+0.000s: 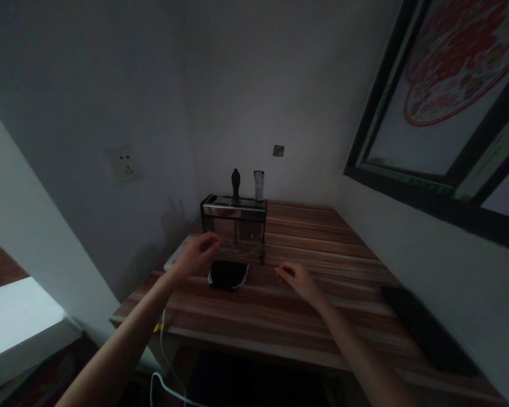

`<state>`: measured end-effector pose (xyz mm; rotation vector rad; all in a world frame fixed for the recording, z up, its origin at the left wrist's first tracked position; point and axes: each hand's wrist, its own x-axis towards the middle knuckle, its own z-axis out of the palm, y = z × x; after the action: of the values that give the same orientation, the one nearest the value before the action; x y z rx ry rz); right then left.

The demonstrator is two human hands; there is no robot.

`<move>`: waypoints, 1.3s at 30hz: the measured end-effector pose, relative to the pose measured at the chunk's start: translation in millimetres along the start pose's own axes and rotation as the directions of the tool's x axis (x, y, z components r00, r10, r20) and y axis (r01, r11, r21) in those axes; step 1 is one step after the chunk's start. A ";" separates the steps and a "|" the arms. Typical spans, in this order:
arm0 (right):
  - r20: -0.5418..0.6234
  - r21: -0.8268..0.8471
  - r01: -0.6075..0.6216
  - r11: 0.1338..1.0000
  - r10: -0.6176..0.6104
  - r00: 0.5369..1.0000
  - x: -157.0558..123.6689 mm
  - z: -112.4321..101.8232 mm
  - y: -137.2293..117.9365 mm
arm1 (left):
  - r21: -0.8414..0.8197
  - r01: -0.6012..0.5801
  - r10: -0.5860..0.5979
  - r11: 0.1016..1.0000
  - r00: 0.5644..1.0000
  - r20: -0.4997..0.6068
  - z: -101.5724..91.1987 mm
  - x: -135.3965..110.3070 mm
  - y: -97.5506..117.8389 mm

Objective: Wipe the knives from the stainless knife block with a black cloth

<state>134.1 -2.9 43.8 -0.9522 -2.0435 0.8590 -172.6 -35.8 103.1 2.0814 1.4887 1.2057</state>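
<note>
The room is dim. My left hand [198,254] hovers above the striped wooden table [322,254], just left of a small black pouch-like thing [228,275], with its fingers loosely curled and nothing visible in them. My right hand [297,280] hangs low over the table to the right of that black thing, fingers bent and apart, holding nothing. Behind both hands stands a metal and glass rack [234,223] with a black handle [236,184] and a pale cylinder [259,185] sticking up from its top.
A flat dark slab [426,330] lies along the table's right edge by the wall. A white flat item [175,260] lies at the left edge. A white cable [163,373] hangs below the front edge. A wall socket [123,164] is on the left; a framed window [449,124] on the right.
</note>
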 end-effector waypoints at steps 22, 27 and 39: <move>-0.111 0.311 0.069 0.948 -0.036 0.993 143.5 -12.7 7.6 | -0.621 0.207 -0.187 0.756 0.977 0.098 -33.4 82.2 -81.1; -0.037 0.378 0.072 0.923 -0.062 0.997 143.3 -13.0 5.4 | -0.622 0.266 -0.204 0.736 0.964 0.171 -36.1 85.9 -93.3; -0.103 0.459 0.072 0.886 -0.028 0.994 143.1 -4.4 4.8 | -0.640 0.272 -0.243 0.719 0.961 0.135 -31.2 91.7 -102.8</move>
<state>71.4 118.2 87.9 -0.6542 -1.6622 1.1821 -251.3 81.2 94.7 1.3645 1.0626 1.3124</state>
